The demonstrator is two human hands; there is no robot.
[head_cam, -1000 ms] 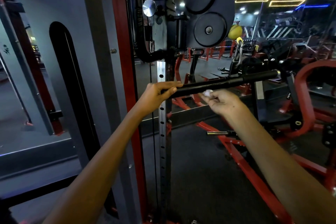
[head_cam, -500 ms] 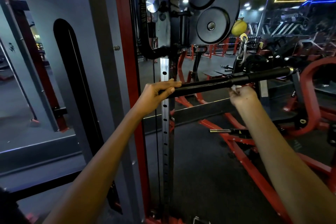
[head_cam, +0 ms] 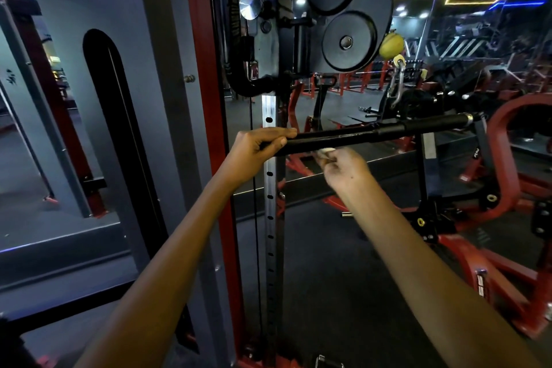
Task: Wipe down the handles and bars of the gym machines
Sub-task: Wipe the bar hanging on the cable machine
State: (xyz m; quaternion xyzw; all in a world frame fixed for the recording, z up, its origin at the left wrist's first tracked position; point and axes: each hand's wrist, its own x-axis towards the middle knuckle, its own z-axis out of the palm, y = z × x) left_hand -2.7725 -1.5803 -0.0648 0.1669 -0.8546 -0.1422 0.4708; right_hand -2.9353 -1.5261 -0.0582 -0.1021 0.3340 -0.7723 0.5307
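A long black cable bar (head_cam: 373, 133) hangs roughly level at chest height, clipped by a carabiner (head_cam: 397, 84) near its right half. My left hand (head_cam: 257, 148) grips the bar's left end, fingers curled over the top. My right hand (head_cam: 343, 169) pinches a small white wipe (head_cam: 325, 152) and holds it against the underside of the bar, just right of the left hand.
A steel upright with adjustment holes (head_cam: 269, 194) and a red frame post (head_cam: 209, 98) stand right behind my left hand. Black pulley discs (head_cam: 346, 9) hang above the bar. Red machine frames (head_cam: 507, 158) crowd the right side. Dark rubber floor lies below.
My right hand has slid the wipe leftward along the bar's underside, from near the carabiner back to a spot close to my left hand. The left hand has kept its grip.
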